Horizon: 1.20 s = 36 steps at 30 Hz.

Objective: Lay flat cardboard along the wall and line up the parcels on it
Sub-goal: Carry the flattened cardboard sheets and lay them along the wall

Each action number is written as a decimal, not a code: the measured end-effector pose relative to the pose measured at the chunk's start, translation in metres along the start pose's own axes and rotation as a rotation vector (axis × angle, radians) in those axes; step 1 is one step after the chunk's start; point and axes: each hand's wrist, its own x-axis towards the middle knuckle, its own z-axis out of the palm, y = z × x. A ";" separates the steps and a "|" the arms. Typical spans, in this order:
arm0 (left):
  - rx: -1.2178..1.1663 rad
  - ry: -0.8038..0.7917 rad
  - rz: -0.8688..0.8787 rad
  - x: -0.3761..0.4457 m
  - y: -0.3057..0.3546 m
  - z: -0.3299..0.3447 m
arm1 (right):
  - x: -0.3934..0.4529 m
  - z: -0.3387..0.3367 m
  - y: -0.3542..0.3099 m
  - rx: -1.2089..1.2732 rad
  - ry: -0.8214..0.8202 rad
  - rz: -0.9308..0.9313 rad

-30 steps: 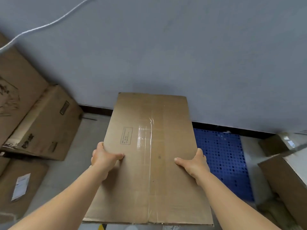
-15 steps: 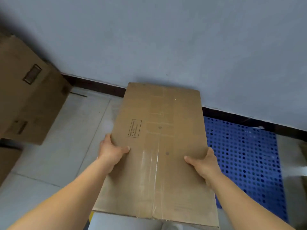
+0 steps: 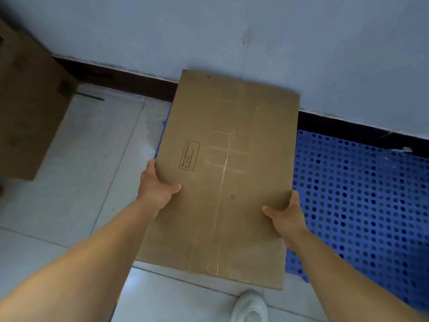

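Observation:
A flattened brown cardboard sheet [image 3: 227,173] with a small printed box and a taped seam is held in the air, its far edge close to the grey-blue wall [image 3: 232,31]. My left hand [image 3: 156,187] grips its left edge, thumb on top. My right hand [image 3: 286,212] grips its right edge, thumb on top too. The sheet hangs over the left part of a blue perforated plastic pallet [image 3: 359,194] that lies on the floor by the wall.
A large brown carton [image 3: 27,117] stands at the left against the wall. A dark skirting strip [image 3: 120,82] runs along the wall's foot. Pale floor tiles [image 3: 76,205] lie between carton and pallet. My white shoe [image 3: 249,307] shows at the bottom.
The cardboard sheet has moved forward and lower toward the wall and pallet, still held by both hands. The view has tilted down and right, so the cartons on the left slid out.

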 end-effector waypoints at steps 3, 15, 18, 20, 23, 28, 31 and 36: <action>0.006 0.021 -0.007 -0.001 -0.005 0.007 | 0.009 0.003 0.004 0.022 0.035 -0.013; 0.015 0.009 -0.022 0.003 -0.011 -0.011 | 0.008 0.015 -0.002 0.027 0.009 -0.027; 0.023 0.039 -0.010 0.008 -0.011 -0.021 | 0.006 0.029 -0.008 0.050 -0.027 -0.023; 0.053 0.051 0.002 0.013 -0.011 -0.024 | 0.006 0.038 -0.010 0.038 -0.035 -0.019; 0.086 0.040 0.010 0.017 -0.011 -0.026 | 0.007 0.045 -0.011 0.012 -0.018 -0.011; 0.163 0.015 0.043 0.010 -0.011 -0.027 | 0.001 0.041 -0.022 -0.028 -0.040 0.019; 0.170 0.029 0.045 -0.009 0.002 -0.027 | -0.019 0.034 -0.040 -0.057 -0.007 -0.009; 0.096 -0.077 0.021 -0.076 0.052 -0.031 | -0.084 0.008 -0.082 -0.105 0.033 -0.124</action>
